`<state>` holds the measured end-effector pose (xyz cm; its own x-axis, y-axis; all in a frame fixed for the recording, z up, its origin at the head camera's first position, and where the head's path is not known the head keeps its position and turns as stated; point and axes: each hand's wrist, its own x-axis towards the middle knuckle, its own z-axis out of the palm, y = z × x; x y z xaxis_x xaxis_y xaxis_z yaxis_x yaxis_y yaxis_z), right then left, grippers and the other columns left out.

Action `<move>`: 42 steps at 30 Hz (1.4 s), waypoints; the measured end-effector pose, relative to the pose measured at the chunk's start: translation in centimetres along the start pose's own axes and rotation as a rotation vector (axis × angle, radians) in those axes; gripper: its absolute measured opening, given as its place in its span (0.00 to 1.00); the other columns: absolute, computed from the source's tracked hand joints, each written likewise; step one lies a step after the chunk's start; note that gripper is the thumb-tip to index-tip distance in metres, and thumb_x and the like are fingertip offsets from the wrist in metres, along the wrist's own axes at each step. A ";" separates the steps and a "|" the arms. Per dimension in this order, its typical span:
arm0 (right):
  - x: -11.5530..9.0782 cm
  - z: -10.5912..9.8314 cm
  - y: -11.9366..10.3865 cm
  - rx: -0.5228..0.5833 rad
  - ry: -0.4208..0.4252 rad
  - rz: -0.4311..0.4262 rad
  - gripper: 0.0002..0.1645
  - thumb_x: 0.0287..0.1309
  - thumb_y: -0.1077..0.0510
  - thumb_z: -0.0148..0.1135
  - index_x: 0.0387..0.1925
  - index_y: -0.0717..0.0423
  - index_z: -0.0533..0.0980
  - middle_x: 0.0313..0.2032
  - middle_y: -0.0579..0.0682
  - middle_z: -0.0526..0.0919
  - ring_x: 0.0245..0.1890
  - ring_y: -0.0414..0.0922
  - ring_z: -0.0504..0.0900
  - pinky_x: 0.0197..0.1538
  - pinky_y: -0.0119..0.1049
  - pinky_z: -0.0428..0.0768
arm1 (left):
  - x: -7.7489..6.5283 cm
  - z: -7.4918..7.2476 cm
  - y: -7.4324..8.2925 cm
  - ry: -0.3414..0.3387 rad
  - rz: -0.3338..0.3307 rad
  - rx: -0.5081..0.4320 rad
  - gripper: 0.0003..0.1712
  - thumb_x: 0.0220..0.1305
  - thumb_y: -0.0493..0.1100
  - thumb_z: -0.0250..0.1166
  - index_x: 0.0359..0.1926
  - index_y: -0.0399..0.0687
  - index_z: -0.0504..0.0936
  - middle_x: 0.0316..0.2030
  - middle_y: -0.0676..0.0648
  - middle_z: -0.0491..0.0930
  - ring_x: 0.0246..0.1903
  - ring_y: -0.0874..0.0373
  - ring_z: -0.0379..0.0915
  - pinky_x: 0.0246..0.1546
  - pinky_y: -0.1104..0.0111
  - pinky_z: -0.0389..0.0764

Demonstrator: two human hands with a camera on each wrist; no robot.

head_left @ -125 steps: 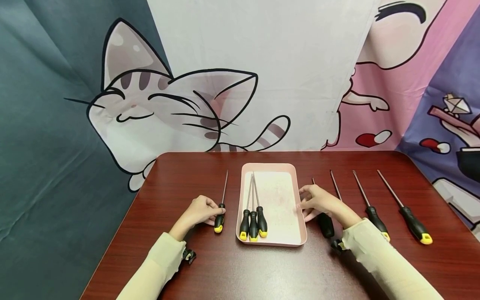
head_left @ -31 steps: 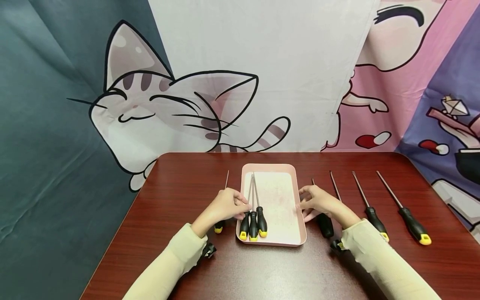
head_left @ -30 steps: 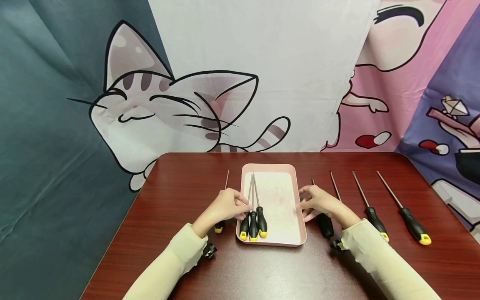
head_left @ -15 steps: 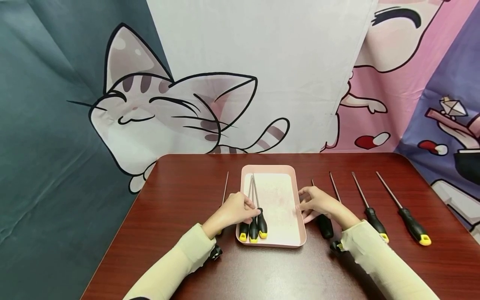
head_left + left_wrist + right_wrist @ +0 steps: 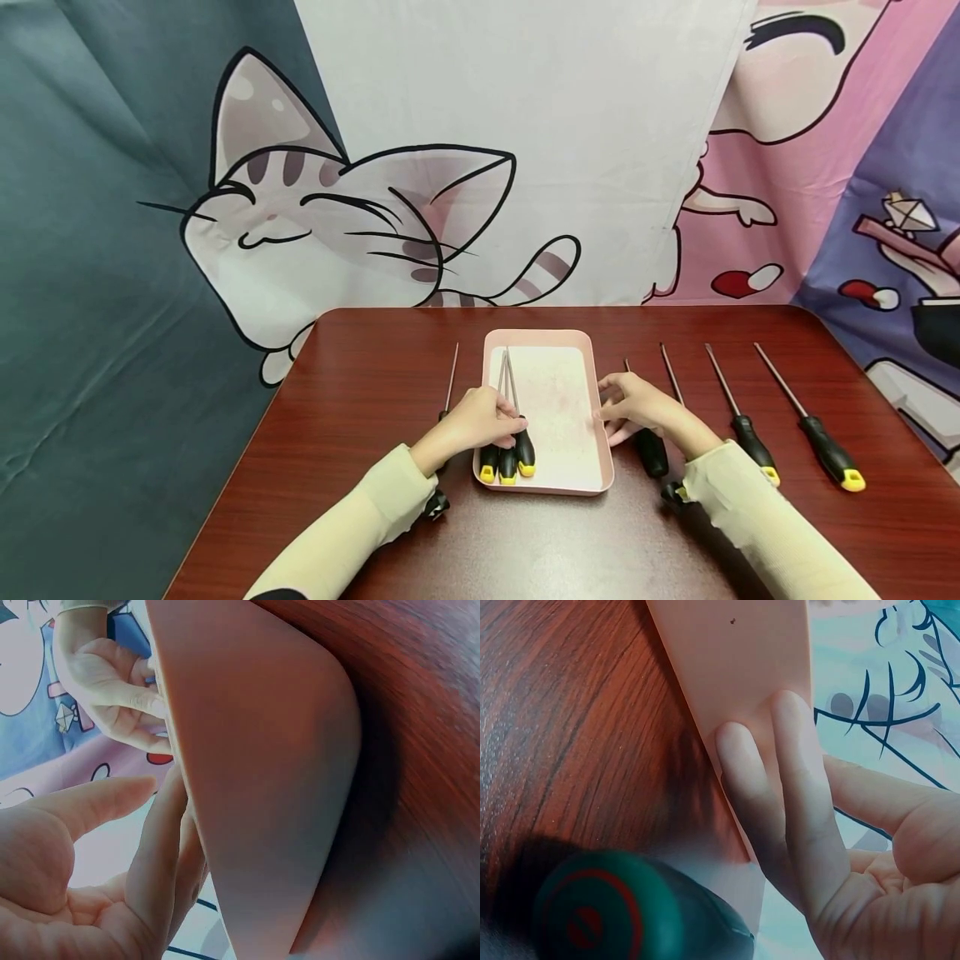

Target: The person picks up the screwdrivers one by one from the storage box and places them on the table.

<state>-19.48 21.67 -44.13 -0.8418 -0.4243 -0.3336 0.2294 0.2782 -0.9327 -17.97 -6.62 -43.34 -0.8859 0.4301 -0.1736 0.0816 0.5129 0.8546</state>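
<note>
In the head view a pink tray (image 5: 562,483) with a white floor holds three screwdrivers with black-and-yellow handles, lying side by side on its left. My left hand (image 5: 480,421) reaches over the tray's left wall, above these handles, its thumb tip right at the rightmost screwdriver (image 5: 526,454). In the left wrist view the thumb (image 5: 105,802) is stretched out, apart from the fingers, whose tips are hidden behind the tray wall (image 5: 262,750). My right hand (image 5: 630,408) holds the tray's right wall. In the right wrist view two fingers (image 5: 802,750) press its outside, with the thumb at the rim.
One screwdriver (image 5: 452,379) lies left of the tray, its handle mostly behind my left hand. Several more lie to the right, among them one (image 5: 651,454) partly under my right hand and one at the far right (image 5: 828,450). A printed cloth (image 5: 562,125) hangs behind the table.
My left hand has moved right, from the screwdriver left of the tray, over the tray's wall, to the rightmost screwdriver inside. The right hand and tray have stayed in place.
</note>
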 end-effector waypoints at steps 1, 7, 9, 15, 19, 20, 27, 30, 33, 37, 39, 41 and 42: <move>0.0 0.0 0.0 0.001 0.000 -0.001 0.34 0.62 0.74 0.58 0.63 0.82 0.52 0.32 0.63 0.80 0.23 0.50 0.84 0.30 0.46 0.87 | 0.0 0.1 0.0 -0.004 0.001 0.007 0.09 0.63 0.39 0.70 0.37 0.35 0.86 0.23 0.44 0.86 0.23 0.55 0.85 0.25 0.71 0.85; 0.0 0.0 0.0 0.002 0.001 -0.001 0.35 0.62 0.74 0.59 0.63 0.82 0.52 0.32 0.62 0.80 0.23 0.50 0.84 0.30 0.46 0.87 | 0.5 0.5 0.1 0.002 0.015 0.049 0.09 0.62 0.38 0.70 0.38 0.33 0.86 0.20 0.45 0.85 0.22 0.55 0.85 0.25 0.73 0.84; 0.0 0.0 0.0 0.002 0.000 -0.001 0.35 0.62 0.74 0.59 0.63 0.82 0.52 0.33 0.63 0.80 0.23 0.50 0.84 0.30 0.47 0.87 | 0.7 0.6 0.0 -0.005 0.022 0.060 0.10 0.62 0.37 0.70 0.39 0.32 0.85 0.20 0.45 0.85 0.21 0.55 0.84 0.25 0.73 0.84; 0.0 0.0 0.0 0.007 -0.004 -0.005 0.34 0.62 0.74 0.58 0.63 0.82 0.52 0.32 0.63 0.80 0.23 0.50 0.84 0.30 0.47 0.87 | 1.3 0.9 0.0 -0.021 0.031 0.186 0.13 0.62 0.40 0.70 0.41 0.32 0.84 0.17 0.49 0.83 0.19 0.59 0.83 0.31 0.74 0.83; 0.0 0.0 0.0 0.007 -0.002 0.000 0.34 0.62 0.74 0.58 0.63 0.82 0.52 0.33 0.63 0.80 0.23 0.50 0.84 0.30 0.47 0.87 | 1.5 1.1 0.3 -0.018 0.048 0.289 0.09 0.62 0.41 0.70 0.32 0.39 0.84 0.14 0.51 0.81 0.17 0.63 0.81 0.31 0.74 0.82; 0.0 0.0 0.0 0.006 0.000 0.001 0.34 0.62 0.74 0.58 0.63 0.82 0.52 0.33 0.63 0.80 0.23 0.50 0.84 0.30 0.47 0.87 | 1.6 1.1 0.4 -0.015 0.052 0.315 0.10 0.62 0.42 0.70 0.29 0.41 0.83 0.13 0.52 0.80 0.16 0.64 0.80 0.30 0.75 0.81; 0.0 -0.1 0.0 0.004 0.000 -0.003 0.33 0.62 0.75 0.57 0.62 0.82 0.53 0.32 0.63 0.80 0.23 0.50 0.84 0.30 0.46 0.87 | 2.1 1.2 0.5 -0.010 0.062 0.395 0.23 0.62 0.43 0.71 0.12 0.44 0.79 0.10 0.51 0.78 0.12 0.65 0.78 0.24 0.79 0.79; 0.0 -0.1 0.0 0.004 -0.001 -0.003 0.33 0.62 0.75 0.57 0.63 0.82 0.52 0.32 0.63 0.80 0.23 0.49 0.84 0.30 0.46 0.87 | 2.4 1.3 0.5 -0.008 0.070 0.439 0.24 0.61 0.45 0.72 0.10 0.45 0.79 0.08 0.53 0.77 0.11 0.67 0.76 0.24 0.78 0.79; 0.0 -0.1 0.0 0.003 0.000 -0.002 0.34 0.62 0.75 0.57 0.63 0.83 0.52 0.32 0.63 0.80 0.23 0.49 0.84 0.30 0.46 0.87 | 2.7 1.5 0.5 0.010 0.088 0.525 0.23 0.58 0.48 0.74 0.12 0.47 0.77 0.07 0.57 0.74 0.11 0.69 0.73 0.25 0.76 0.78; -0.1 -0.1 -0.1 -0.001 0.001 -0.003 0.33 0.63 0.75 0.56 0.63 0.83 0.52 0.32 0.62 0.80 0.23 0.49 0.84 0.30 0.46 0.87 | 2.9 1.9 0.6 0.029 0.103 0.656 0.23 0.54 0.55 0.76 0.14 0.50 0.77 0.04 0.60 0.70 0.13 0.68 0.70 0.28 0.73 0.77; -0.1 -0.1 0.0 0.000 0.000 -0.003 0.33 0.62 0.75 0.57 0.63 0.83 0.53 0.32 0.62 0.80 0.23 0.49 0.84 0.30 0.46 0.87 | 2.9 2.0 0.8 0.027 0.100 0.697 0.24 0.53 0.57 0.76 0.15 0.49 0.77 0.03 0.60 0.69 0.14 0.67 0.71 0.29 0.72 0.78; -0.1 0.0 0.0 0.001 -0.003 -0.002 0.33 0.63 0.74 0.57 0.63 0.82 0.53 0.32 0.62 0.80 0.23 0.50 0.84 0.30 0.46 0.87 | 2.8 2.2 0.9 0.022 0.091 0.712 0.25 0.53 0.59 0.76 0.15 0.49 0.77 0.03 0.59 0.69 0.15 0.66 0.71 0.28 0.72 0.77; -0.1 0.0 0.0 0.000 -0.005 -0.002 0.34 0.63 0.74 0.58 0.63 0.82 0.53 0.33 0.62 0.80 0.23 0.50 0.84 0.30 0.46 0.87 | 2.8 2.3 0.9 0.023 0.092 0.725 0.26 0.53 0.60 0.76 0.15 0.49 0.77 0.04 0.59 0.69 0.16 0.65 0.70 0.27 0.72 0.77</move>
<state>-19.40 21.76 -44.11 -0.8398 -0.4292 -0.3325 0.2279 0.2772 -0.9334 -19.31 -3.27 -44.16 -0.8696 0.4836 -0.0994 0.4310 0.8418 0.3250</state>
